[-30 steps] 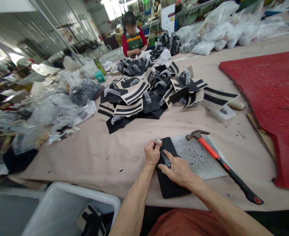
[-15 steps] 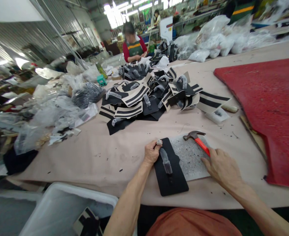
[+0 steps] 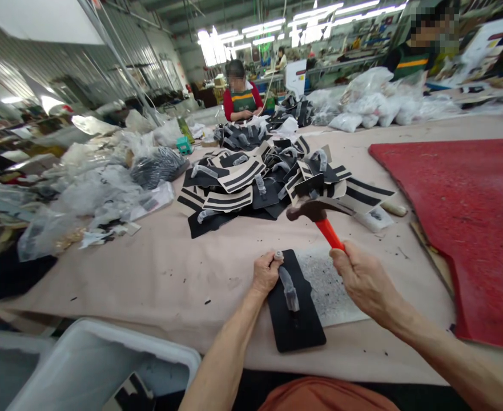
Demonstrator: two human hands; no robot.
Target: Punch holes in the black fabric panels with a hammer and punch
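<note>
My left hand point(image 3: 265, 272) is closed around a short metal punch point(image 3: 278, 254), whose round top shows above the fingers. It stands at the upper end of a black panel point(image 3: 296, 331); its lower tip is hidden. Down the panel's middle runs a strap handle point(image 3: 288, 285) wrapped in clear plastic. My right hand point(image 3: 365, 279) grips the orange handle of a claw hammer point(image 3: 330, 233). The hammer's head is raised in the air, above and to the right of the punch. Partly under the panel lies a grey speckled board point(image 3: 337, 291).
Beyond my hands is a heap of black and cream striped panels point(image 3: 236, 177). A red sheet point(image 3: 461, 228) lies right, plastic bags point(image 3: 101, 188) left. A grey bin point(image 3: 105, 337) stands at the table's front left. One person point(image 3: 240, 97) works at the far side, another further right.
My right hand has lifted the hammer from low over the grey board, up and to the left. My left hand stays on the punch at the panel's upper end. The view has tilted up slightly.
</note>
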